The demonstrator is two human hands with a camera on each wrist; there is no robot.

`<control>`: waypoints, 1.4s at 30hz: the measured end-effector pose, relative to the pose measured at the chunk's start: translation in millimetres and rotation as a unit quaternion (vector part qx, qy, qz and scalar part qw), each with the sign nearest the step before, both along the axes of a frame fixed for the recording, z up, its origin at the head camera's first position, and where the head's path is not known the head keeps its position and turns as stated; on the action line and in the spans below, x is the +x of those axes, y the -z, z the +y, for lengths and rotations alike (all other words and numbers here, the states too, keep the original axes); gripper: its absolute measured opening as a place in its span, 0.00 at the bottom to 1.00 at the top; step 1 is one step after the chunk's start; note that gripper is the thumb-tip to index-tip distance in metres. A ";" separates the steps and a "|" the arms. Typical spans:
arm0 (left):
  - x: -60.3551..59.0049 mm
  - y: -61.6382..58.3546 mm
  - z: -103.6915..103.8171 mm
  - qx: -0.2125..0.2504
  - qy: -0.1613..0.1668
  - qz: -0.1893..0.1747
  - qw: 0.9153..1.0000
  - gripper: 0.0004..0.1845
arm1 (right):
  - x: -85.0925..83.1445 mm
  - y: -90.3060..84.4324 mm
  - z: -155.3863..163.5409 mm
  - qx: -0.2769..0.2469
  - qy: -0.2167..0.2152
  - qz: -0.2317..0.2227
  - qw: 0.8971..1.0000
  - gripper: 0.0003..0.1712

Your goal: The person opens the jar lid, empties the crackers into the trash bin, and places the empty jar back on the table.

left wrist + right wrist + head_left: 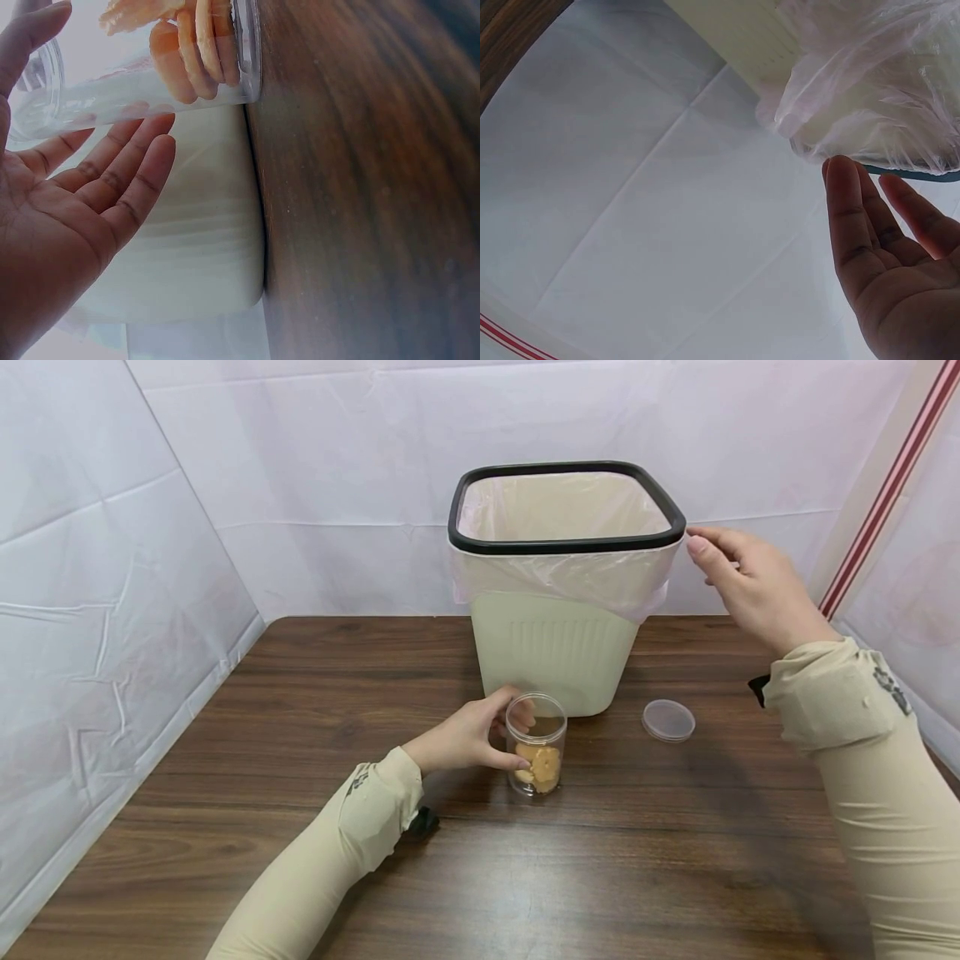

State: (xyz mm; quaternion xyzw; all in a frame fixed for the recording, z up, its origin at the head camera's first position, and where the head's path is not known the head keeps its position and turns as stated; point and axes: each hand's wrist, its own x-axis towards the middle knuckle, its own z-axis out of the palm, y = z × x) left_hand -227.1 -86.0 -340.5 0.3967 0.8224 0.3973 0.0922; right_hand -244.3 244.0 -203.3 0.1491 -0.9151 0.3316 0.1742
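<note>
A clear plastic jar [553, 735] without its lid stands upright on the table, with several round golden crackers [546, 767] at its bottom. My left hand [467, 737] holds it from the left, thumb in front and fingers behind; the left wrist view has the fingertips [159, 124] against the jar's wall. Behind the jar is a pale green trash bin [555, 652] with a black rim ring [562, 545] over a translucent pinkish bag [600, 578]. Close by the rim's right corner, my right hand [757, 583] is raised with loosely extended fingers, gripping nothing.
A round clear lid [669, 721] lies flat on the dark wooden table [315, 693], right of the bin's base. White sheeting [315, 460] hangs behind and at both sides, with a red-striped edge [885, 493] at the right.
</note>
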 end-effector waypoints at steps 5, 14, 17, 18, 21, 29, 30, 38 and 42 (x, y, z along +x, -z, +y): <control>0.0 -0.2 -0.5 -0.001 0.002 0.004 1.000 0.35 | -0.2 -3.2 -1.9 0.005 0.006 0.001 1.000 0.31; 0.5 -0.7 0.0 -0.004 0.000 0.009 1.000 0.35 | -2.7 -9.2 -4.2 -0.004 0.004 0.007 1.000 0.31; 0.8 -0.7 0.5 -0.002 0.001 0.006 1.000 0.35 | -4.3 -10.8 -4.5 -0.001 0.006 0.007 1.000 0.31; 0.9 -0.6 0.5 -0.001 0.002 0.004 1.000 0.35 | -5.0 -11.3 -4.7 0.000 0.006 0.007 1.000 0.31; 0.4 0.4 0.6 0.000 0.003 0.001 1.000 0.34 | -7.1 -12.9 -5.3 0.007 0.007 0.006 1.000 0.32; -0.6 1.4 0.2 -0.006 -0.002 0.002 1.000 0.36 | -14.1 -17.7 -6.2 0.020 0.002 0.007 1.000 0.33; -0.6 1.4 0.1 -0.007 -0.002 0.003 1.000 0.36 | -15.0 -18.3 -6.1 0.021 0.000 0.006 1.000 0.33; -1.0 1.3 1.3 -0.005 0.001 0.000 1.000 0.35 | -21.8 -23.1 -5.0 0.028 -0.004 0.008 1.000 0.32; -1.4 1.2 1.9 -0.003 0.002 -0.001 1.000 0.35 | -25.3 -24.9 -3.6 0.029 -0.008 0.010 0.999 0.32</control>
